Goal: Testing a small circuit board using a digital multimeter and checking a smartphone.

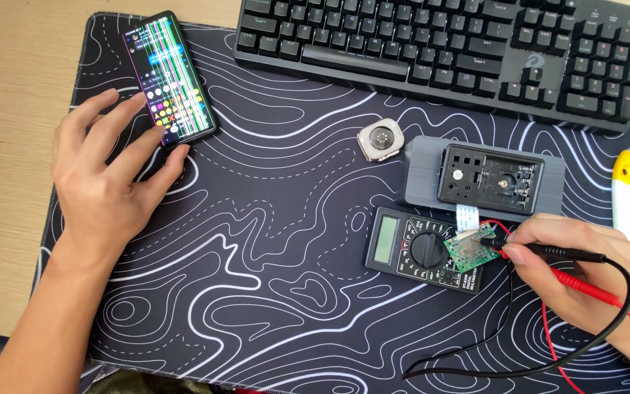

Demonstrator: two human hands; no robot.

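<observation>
Head view looks down on a black desk mat point(271, 292) with white wavy lines, spread over a pale wooden bench point(9, 146). At the mat's right-hand part lies a black multimeter point(410, 249), the landmark for everything else. On the multimeter's right end rests a small green circuit board point(472, 249). The right hand point(585, 266) sits just right of the multimeter, fingers closed around a black probe point(541, 250) and a red probe point(585, 284) whose tips touch the board. Their black and red leads loop below and right of the multimeter. Just above it stands a grey block point(421, 171) carrying an open black casing point(490, 176), with a white ribbon cable point(467, 216) running down to the board. A watch body point(380, 139) lies face down above and left. A black keyboard point(439, 51) spans the far edge. A white and yellow tool point(624, 191) lies far right. Far left of the multimeter, the left hand point(103, 182) rests flat, fingers spread open, fingertips touching a phone point(170, 76) with a streaked, glitching screen.
</observation>
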